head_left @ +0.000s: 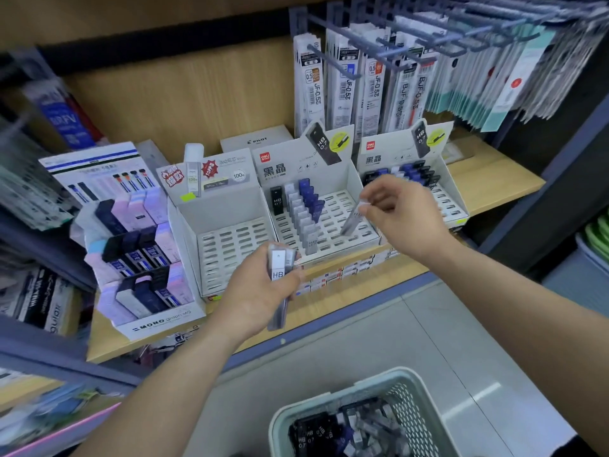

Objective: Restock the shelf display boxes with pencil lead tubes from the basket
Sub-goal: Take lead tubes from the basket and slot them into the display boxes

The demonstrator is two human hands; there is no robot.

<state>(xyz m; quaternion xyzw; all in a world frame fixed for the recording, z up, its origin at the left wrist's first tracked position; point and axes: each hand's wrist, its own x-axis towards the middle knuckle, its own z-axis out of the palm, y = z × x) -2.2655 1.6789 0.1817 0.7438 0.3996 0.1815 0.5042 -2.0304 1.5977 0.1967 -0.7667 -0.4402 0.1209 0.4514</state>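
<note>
One grey lead tube (351, 222) pinched at its top by right hand (395, 212), hanging tilted above slotted tray of middle display box (342, 179). Several more tubes (279, 272), one marked HB, clutched upright in left hand (257, 291) near box front. Wooden shelf (487, 183) beneath boxes; pale basket (333, 395) holding tubes low in view, above grey tiled floor (395, 331).

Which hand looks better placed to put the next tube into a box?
Probably the right hand: it pinches one tube just above empty slots in the middle box. The left hand is lower and full, gripping a bundle.
</note>
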